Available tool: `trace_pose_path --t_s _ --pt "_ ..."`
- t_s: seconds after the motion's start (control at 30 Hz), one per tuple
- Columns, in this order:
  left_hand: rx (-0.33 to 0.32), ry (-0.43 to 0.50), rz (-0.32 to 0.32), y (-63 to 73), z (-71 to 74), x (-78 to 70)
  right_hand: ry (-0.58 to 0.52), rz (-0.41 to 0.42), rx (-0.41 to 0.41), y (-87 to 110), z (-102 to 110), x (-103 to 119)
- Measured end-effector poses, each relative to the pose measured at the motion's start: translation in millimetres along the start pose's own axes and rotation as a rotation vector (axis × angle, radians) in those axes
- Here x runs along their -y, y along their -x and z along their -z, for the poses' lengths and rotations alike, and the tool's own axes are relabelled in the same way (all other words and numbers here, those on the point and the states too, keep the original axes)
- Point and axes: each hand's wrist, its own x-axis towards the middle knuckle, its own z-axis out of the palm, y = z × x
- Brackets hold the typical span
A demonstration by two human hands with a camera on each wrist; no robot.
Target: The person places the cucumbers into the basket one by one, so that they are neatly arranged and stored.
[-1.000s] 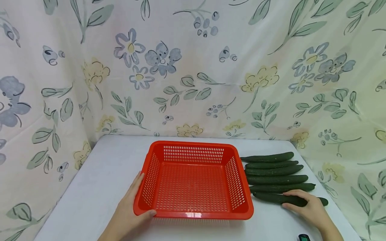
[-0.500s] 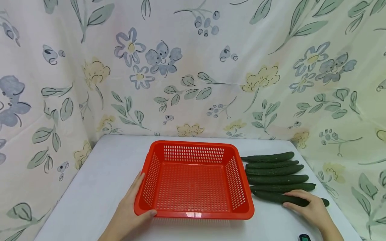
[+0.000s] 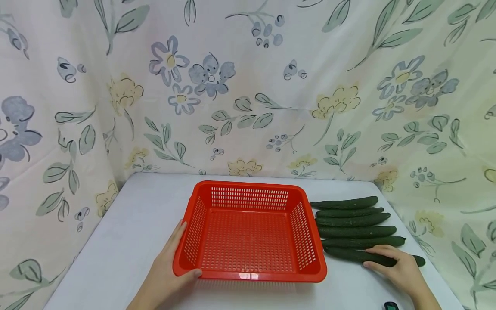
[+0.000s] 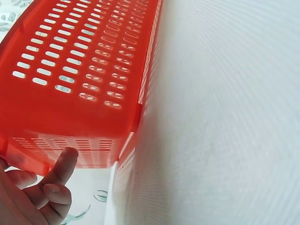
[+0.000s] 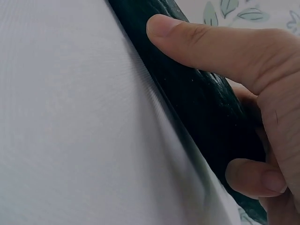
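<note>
A red plastic basket [image 3: 248,277] with slotted walls stands on the white table, with nothing in it. My left hand [image 3: 166,267] holds its near left corner, the thumb along the front rim and the fingers against the left side. In the left wrist view, one fingertip [image 4: 70,153] meets the slotted wall while other fingers curl below it. To the right of the basket, my right hand [image 3: 401,267] grips the nearest cucumber [image 3: 348,254] near its right end. The right wrist view has the thumb [image 5: 164,27] on one side of the dark green cucumber, partly hiding it.
Several more cucumbers [image 3: 356,232] lie side by side behind the gripped one, their left ends close to the basket's right wall. A small black device [image 3: 391,305] lies at the front edge of view. Floral cloth [image 3: 248,107] hangs behind the white tabletop [image 3: 143,202].
The right end of the gripped cucumber shows slightly farther to the right of my right hand. Both hands and the basket keep their places.
</note>
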Motion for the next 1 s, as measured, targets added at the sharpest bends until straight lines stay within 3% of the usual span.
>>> trace_pose_path --t_s 0.3,0.7,1.0 --pt "-0.007 -0.002 -0.014 0.2 -0.3 1.9 0.011 0.056 -0.062 -5.5 4 7" --pt "-0.004 -0.022 -0.023 1.1 1.2 -1.0 0.070 0.029 -0.096 -33.0 25 27" --pt "0.002 -0.016 -0.011 0.2 0.5 -0.4 0.060 0.035 -0.097 -41.9 26 40"
